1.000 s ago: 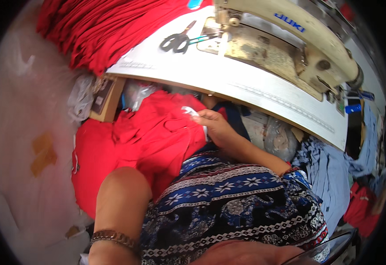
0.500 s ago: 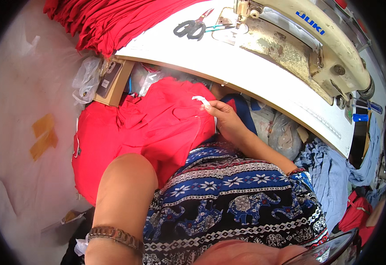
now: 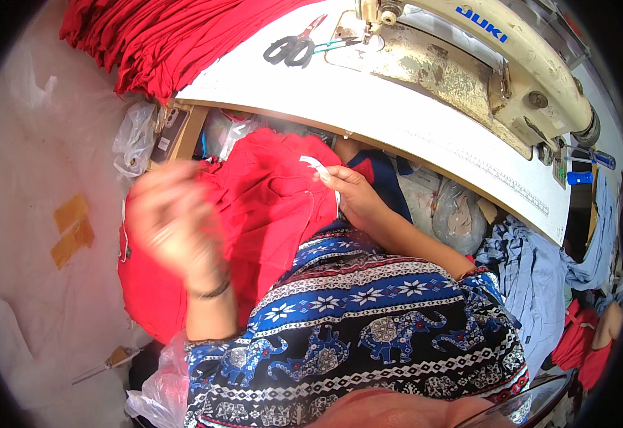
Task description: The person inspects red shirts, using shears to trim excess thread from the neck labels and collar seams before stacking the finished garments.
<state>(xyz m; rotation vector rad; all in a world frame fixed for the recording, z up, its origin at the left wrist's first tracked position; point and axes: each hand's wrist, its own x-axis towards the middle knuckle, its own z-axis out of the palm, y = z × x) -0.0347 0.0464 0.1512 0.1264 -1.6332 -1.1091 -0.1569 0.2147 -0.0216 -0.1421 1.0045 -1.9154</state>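
Red cloth lies bunched across my lap. My right hand pinches a short white strip of fabric between thumb and fingers, just above the cloth's right part. Over the left part of the cloth, my left hand is raised and smeared by motion, so its fingers cannot be made out. A thin white piece shows along the cloth's left edge.
A sewing machine stands on the white table, with black-handled scissors near its needle. Red garments are piled at the far left. Below the tabletop are a phone and plastic bags. Light blue cloth hangs at the right.
My left arm has drawn back from across the lap, bringing the left hand into view above the red cloth. The right hand keeps its pinch on the white strip.
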